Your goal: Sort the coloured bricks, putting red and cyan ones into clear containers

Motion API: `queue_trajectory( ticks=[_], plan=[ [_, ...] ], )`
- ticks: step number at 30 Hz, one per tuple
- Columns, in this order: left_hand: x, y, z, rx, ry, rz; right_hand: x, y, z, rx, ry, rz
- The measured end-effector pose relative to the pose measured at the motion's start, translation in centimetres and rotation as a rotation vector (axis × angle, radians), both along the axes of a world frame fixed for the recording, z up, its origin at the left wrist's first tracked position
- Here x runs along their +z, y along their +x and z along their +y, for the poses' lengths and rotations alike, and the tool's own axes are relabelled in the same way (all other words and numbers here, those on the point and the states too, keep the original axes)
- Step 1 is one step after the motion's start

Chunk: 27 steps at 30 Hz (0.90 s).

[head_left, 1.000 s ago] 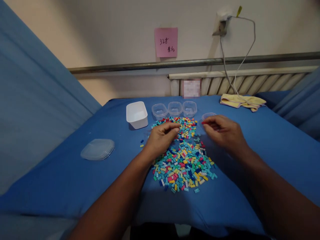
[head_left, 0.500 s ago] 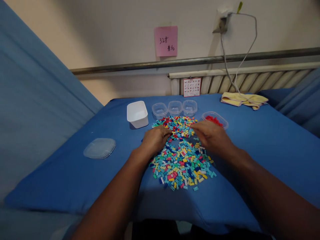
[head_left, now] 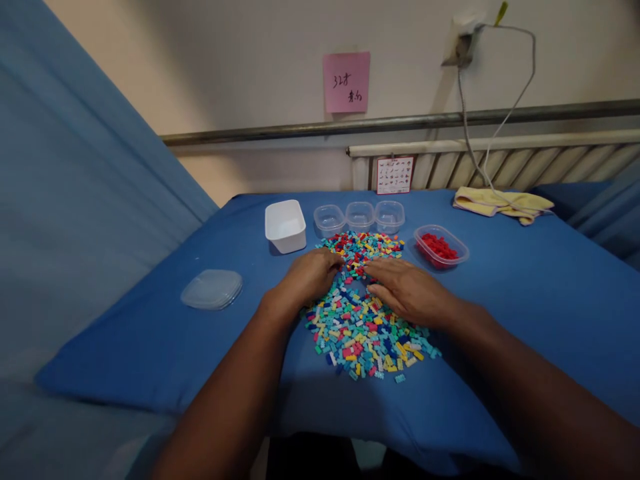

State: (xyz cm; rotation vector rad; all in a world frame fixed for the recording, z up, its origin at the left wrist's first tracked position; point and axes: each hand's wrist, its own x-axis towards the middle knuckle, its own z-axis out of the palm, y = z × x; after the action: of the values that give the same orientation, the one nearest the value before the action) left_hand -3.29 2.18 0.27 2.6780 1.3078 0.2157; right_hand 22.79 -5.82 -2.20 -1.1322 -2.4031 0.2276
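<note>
Small toy building bricks (head_left: 360, 327) in many colours lie in a wide near heap, joined to a smaller far heap (head_left: 373, 245) with more red in it. My left hand (head_left: 313, 275) rests at the left side, where the heaps meet. Its fingers are curled together at the bricks, and whatever they pinch is too small to make out. Across from it my right hand (head_left: 413, 288) lies low over the bricks, fingers stretched towards the left hand and thumb apart. Right of the heaps, a clear tub (head_left: 463, 255) holds red bricks (head_left: 439, 247).
Behind the heaps stand three clear tubs (head_left: 360, 215) in a row, with a white bin (head_left: 286, 237) to their left. Stacked clear lids (head_left: 211, 290) lie at the left on the blue cloth (head_left: 150, 340). A yellow cloth (head_left: 500, 202) is at the back right.
My right hand has moved left and down, away from the tub of red bricks, and its fingers have straightened. My left hand stays at the heap. The view has shifted slightly left.
</note>
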Motion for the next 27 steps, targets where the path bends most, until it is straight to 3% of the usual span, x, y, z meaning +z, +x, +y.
queue_trajectory(
  ticks=[7, 14, 18, 27],
  plan=[
    [0.3, -0.2, 0.0, -0.028, 0.015, 0.047, 0.5, -0.1, 0.0, 0.064, -0.058, -0.129],
    [-0.4, 0.0, 0.1, -0.114, 0.062, 0.032, 0.7, 0.9, -0.4, -0.003, -0.017, -0.090],
    [-0.5, 0.0, 0.5, -0.051, 0.046, 0.063, 0.0, 1.0, -0.3, -0.024, 0.008, -0.058],
    [1.0, 0.5, 0.3, 0.042, 0.061, 0.200, -0.6, 1.1, -0.4, -0.036, 0.073, 0.046]
  ],
)
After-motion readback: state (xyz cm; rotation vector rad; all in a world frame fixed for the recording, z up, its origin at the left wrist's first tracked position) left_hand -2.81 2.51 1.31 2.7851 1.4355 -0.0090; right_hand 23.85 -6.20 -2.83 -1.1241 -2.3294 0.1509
